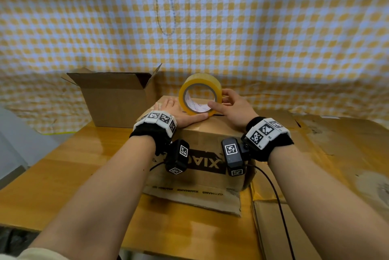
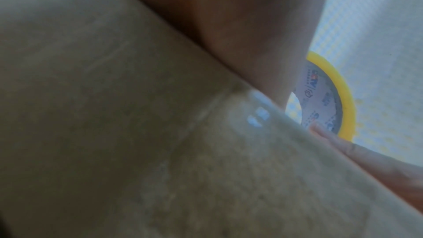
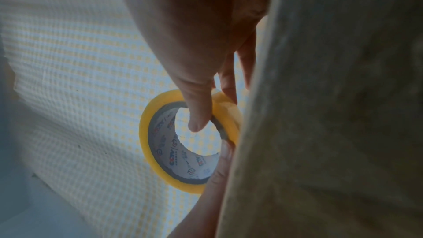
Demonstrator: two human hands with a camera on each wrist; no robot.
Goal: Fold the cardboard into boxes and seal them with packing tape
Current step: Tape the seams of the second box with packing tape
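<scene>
Holding the closed box [image 1: 202, 133] down with my left hand [image 1: 179, 112] laid flat and fingers straight on its top, I judge the cardboard stiff but light enough to skid on the glossy surface [image 1: 73, 175], so that palm should keep pressing just beside the seam. My right hand [image 1: 233, 106] grasps the tape roll [image 1: 200, 93], thumb across the core's rim and fingers round the outer band; it stands on edge on the box top, light, rigid and slick, best taken through the core. Beyond the grip an open box [image 1: 113, 99] stands to the left and flat cardboard [image 1: 336, 143] lies to the right, leaving room to draw tape toward me along the top.
</scene>
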